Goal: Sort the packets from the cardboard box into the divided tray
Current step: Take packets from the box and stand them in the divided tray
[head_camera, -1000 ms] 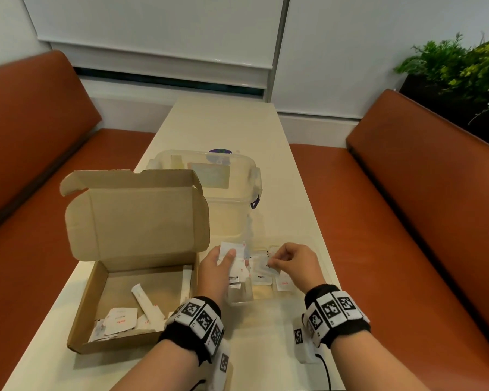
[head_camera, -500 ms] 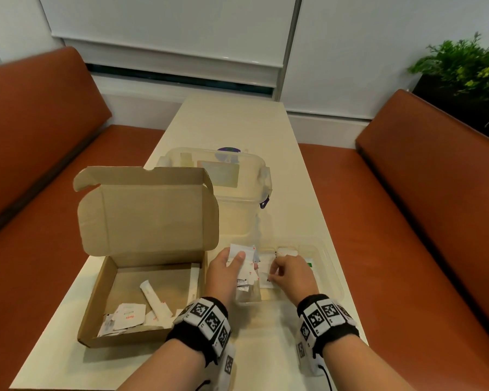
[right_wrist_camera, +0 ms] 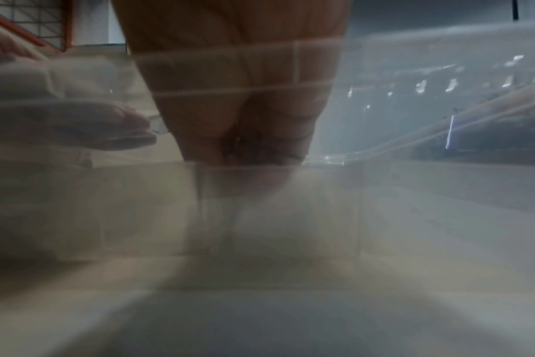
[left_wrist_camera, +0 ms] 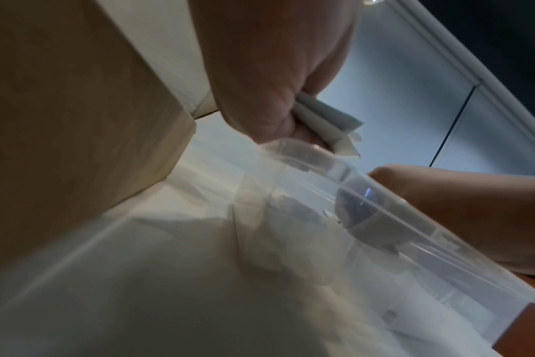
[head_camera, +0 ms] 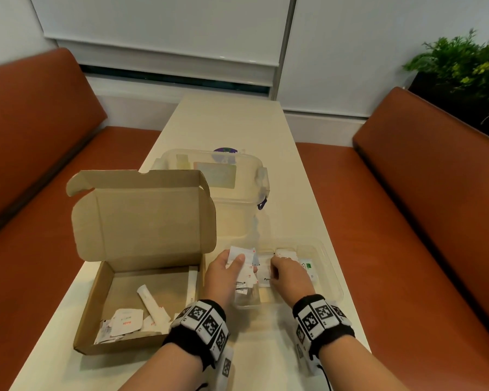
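Observation:
The open cardboard box [head_camera: 96, 306] sits front left with several white packets [head_camera: 126, 324] and a stick sachet [head_camera: 150, 301] inside. To its right stands the clear divided tray [head_camera: 331, 266], with packets in its compartments. My left hand [head_camera: 226, 266] grips a small stack of white packets [head_camera: 242, 255] over the tray's left end; the left wrist view shows that stack [left_wrist_camera: 330, 123] pinched under the thumb. My right hand [head_camera: 287, 270] reaches down into the tray's middle with curled fingers, pinching a white packet [head_camera: 285, 253]. In the right wrist view its fingertips [right_wrist_camera: 245, 135] are blurred behind the tray wall.
A clear lidded container [head_camera: 237, 176] stands behind the box's raised lid [head_camera: 141, 215]. The cream table [head_camera: 237, 122] is narrow, with orange benches [head_camera: 407, 221] on both sides. A green plant [head_camera: 463, 60] is at the far right.
My right hand has moved a little farther into the tray with its packet. The left hand still holds its stack at the tray's left end. The head view has shifted.

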The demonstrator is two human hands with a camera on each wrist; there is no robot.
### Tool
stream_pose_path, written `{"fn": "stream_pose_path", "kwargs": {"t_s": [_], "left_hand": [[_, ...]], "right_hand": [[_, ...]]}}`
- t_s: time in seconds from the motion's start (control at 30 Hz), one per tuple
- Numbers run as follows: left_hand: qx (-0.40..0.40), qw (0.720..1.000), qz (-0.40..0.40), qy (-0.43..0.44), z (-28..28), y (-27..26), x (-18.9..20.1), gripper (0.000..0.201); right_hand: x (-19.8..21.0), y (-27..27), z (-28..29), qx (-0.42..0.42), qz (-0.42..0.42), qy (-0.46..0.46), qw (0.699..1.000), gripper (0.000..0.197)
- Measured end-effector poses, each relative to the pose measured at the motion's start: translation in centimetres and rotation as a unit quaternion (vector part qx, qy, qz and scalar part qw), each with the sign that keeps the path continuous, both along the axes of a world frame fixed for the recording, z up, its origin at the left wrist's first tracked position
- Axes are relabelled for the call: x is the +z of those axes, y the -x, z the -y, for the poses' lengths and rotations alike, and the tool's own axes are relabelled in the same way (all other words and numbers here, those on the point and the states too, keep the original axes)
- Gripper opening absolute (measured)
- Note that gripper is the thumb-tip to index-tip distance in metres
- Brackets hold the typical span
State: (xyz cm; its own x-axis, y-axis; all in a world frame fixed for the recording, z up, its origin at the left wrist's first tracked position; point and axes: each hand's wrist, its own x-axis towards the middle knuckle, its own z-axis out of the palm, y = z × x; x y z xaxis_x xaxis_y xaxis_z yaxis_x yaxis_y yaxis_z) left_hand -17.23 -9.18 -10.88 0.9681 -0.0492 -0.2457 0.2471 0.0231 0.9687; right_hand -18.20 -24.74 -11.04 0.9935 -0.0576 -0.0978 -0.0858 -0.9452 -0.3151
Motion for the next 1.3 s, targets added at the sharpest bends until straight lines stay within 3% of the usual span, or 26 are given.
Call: {"fn": "stream_pose_path", "kwargs": {"t_s": [0.2,0.3,0.43,0.57,0.83,0.97,1.1,1.3], "left_hand": [[-0.011,1.0,-0.001,0.016,-0.2,0.1,0.2,0.011],[-0.024,1.0,0.002,0.011,-0.2,0.1,0.2,0.011],[-0.048,0.999,0.006,-0.004,-0.4,-0.1,0.3,0.009],[-0.086,0.994,0.031,-0.063,-0.3,-0.3,0.2,0.009],[-0.092,0.992,0.043,-0.07,-0.4,-0.5,0.0,0.021],[-0.101,0.992,0.032,-0.067,-0.4,-0.5,0.0,0.006],[-0.092,0.994,0.027,-0.054,-0.5,-0.7,0.0,0.005],[-0.064,0.998,-0.014,-0.015,-0.5,-0.8,0.3,0.013]], "right_hand": [[0.2,0.1,-0.2,-0.008,0.004,-0.001,1.0,0.037],[0.5,0.1,-0.2,-0.032,0.014,-0.044,0.998,0.021],[1.9,-0.1,-0.5,-0.068,0.118,-0.165,0.977,0.003],[3.5,-0.7,-1.4,-0.037,0.09,-0.228,0.969,0.015],[4.6,-0.3,-1.7,-0.025,0.064,-0.272,0.96,0.004],[4.5,-0.4,-1.6,-0.024,0.069,-0.287,0.955,0.007],[4.0,-0.4,-1.3,-0.051,0.102,-0.277,0.954,0.006],[4.5,0.4,0.6,-0.09,0.086,-0.447,0.886,0.009]]}}
